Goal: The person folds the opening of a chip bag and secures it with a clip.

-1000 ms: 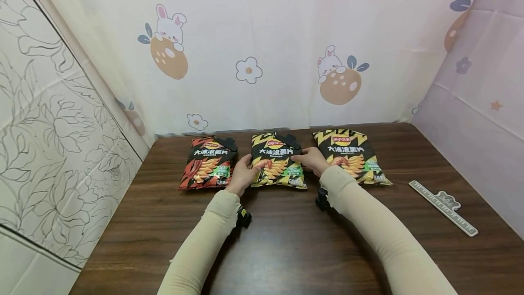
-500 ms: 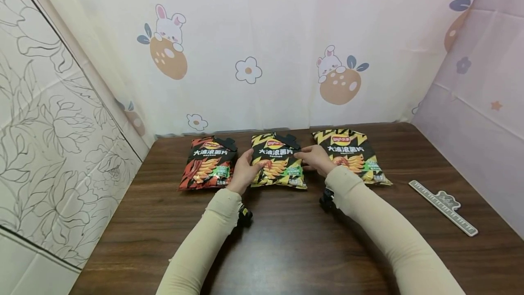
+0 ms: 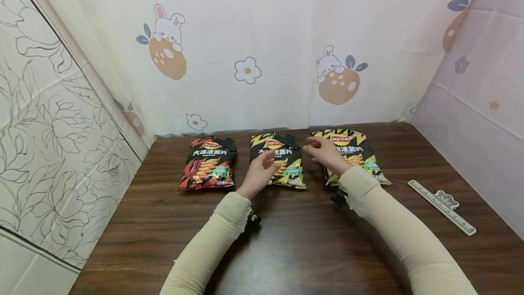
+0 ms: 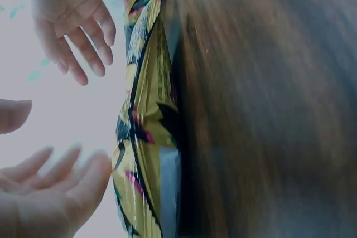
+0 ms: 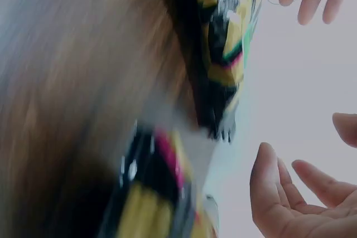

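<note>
My left hand [image 3: 259, 174] hovers in front of the middle bag of chips [image 3: 292, 167], fingers loosely bent with nothing in them. That yellow-and-black bag lies flat, a black clip [image 3: 287, 140] across its upper right corner. My right hand [image 3: 329, 154] is held over the left part of another yellow-and-black bag of chips [image 3: 370, 160], covering some of it; it too holds nothing. Both hands appear relaxed in the left wrist view, where the left hand [image 4: 50, 199] is apart from the bag's side [image 4: 148, 110]. In the right wrist view, the right hand's fingers [image 5: 265, 185] are spread.
A red-and-black bag of chips [image 3: 209, 167] with a black clip [image 3: 225, 144] lies at the left of the row. A long white clip [image 3: 443, 206] rests on the brown wooden table [image 3: 303, 249] at the right. A printed curtain [image 3: 278, 94] hangs behind the table.
Both hands have let go of the middle bag's sides. The left hand has lifted and come rightward over the bag's lower left; the right hand has moved right and up. The bags stay put.
</note>
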The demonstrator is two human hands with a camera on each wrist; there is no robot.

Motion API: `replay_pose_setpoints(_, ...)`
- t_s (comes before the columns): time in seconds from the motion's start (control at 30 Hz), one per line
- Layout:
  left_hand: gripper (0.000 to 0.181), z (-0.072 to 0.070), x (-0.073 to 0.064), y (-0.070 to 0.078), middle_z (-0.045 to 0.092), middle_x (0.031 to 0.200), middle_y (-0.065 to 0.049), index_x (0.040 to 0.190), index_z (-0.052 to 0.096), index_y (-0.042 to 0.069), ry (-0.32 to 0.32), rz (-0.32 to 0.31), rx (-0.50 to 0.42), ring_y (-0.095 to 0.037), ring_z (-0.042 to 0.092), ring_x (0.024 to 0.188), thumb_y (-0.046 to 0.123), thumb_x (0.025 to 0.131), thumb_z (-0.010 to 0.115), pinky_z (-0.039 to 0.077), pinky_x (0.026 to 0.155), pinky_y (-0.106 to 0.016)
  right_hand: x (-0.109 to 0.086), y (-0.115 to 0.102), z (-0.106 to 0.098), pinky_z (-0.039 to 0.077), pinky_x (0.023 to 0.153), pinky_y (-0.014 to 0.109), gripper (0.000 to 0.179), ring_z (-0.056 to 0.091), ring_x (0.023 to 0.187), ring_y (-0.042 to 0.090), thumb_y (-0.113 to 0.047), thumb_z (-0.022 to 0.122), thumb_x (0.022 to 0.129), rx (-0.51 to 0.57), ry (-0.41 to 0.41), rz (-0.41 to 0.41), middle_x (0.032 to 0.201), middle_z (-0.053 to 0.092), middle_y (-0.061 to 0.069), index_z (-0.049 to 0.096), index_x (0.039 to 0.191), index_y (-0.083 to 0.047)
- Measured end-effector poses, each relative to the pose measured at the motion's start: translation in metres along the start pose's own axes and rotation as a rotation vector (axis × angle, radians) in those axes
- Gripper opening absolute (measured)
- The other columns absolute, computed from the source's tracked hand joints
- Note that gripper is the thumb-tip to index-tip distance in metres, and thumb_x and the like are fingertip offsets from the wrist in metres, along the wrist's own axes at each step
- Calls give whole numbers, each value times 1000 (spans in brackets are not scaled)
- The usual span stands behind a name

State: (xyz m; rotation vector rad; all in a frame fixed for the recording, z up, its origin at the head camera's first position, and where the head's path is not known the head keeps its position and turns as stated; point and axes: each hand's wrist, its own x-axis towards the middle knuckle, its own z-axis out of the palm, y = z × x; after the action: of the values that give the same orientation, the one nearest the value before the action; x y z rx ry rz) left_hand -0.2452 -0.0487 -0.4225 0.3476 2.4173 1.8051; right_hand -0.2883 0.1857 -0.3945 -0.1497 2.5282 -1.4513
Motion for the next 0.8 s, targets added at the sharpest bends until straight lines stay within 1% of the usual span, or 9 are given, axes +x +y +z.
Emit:
replay_pose_setpoints(0.1,37,8,-1,0,63,130,-13,134,57,6,-39,53,-3,-28,61,118,18,100,58,52,95,-39,-8,1,-9,51,87,48,59,55,117,39,-33,52,102,-140,23,-56,139,49,25,35,150,-3)
replay_pose_setpoints(0.17,33,13,-2,0,66,124,-13,130,60,3,-65,71,-19,-27,63,114,17,100,57,53,93,-35,-12,3,-16,51,79,44,61,57,111,38,-37,52,102,-210,39,-69,137,51,24,35,151,-4)
replay_pose_setpoints(0.23,32,19,-3,1,67,122,-15,128,61,0,-82,85,-37,-28,64,114,15,100,57,53,92,-34,-17,6,-23,52,76,43,64,56,113,39,-38,51,102,-250,50,-79,138,51,24,32,152,-4)
replay_pose_setpoints(0.3,32,24,-4,3,66,122,-15,128,61,0,-95,85,-50,-28,63,113,15,100,57,52,92,-32,-21,10,-30,52,80,47,65,55,118,42,-38,50,102,-275,65,-87,138,49,25,29,153,-4)
replay_pose_setpoints(0.33,32,26,-5,4,65,123,-15,129,60,0,-97,87,-52,-28,63,113,15,100,57,52,92,-32,-23,12,-34,52,84,50,65,53,122,43,-37,50,102,-290,74,-93,139,48,25,28,154,-4)
replay_pose_setpoints(0.4,33,31,-5,7,65,123,-16,129,60,1,-100,94,-65,-29,63,111,14,100,57,52,91,-32,-29,15,-42,48,93,55,66,48,128,45,-36,50,102,-310,90,-93,141,46,27,26,154,-4)
replay_pose_setpoints(0.47,33,36,-6,11,64,125,-16,130,59,2,-100,96,-74,-30,63,112,14,100,57,51,91,-32,-34,19,-49,44,97,59,66,47,129,46,-36,50,102,-325,106,-88,142,44,28,25,154,-4)
replay_pose_setpoints(0.6,35,49,-7,16,59,133,-17,134,57,5,-105,83,-123,-33,60,119,14,100,57,51,95,-37,-43,27,-63,43,97,61,68,47,127,48,-36,49,102,-345,134,-73,145,40,31,23,154,-1)
replay_pose_setpoints(0.8,43,66,-9,21,47,148,-10,141,51,12,-144,9,-167,-36,44,138,21,99,59,45,106,-44,-55,46,-83,42,94,64,79,41,128,54,-46,45,101,-340,164,-33,144,37,36,13,156,0)
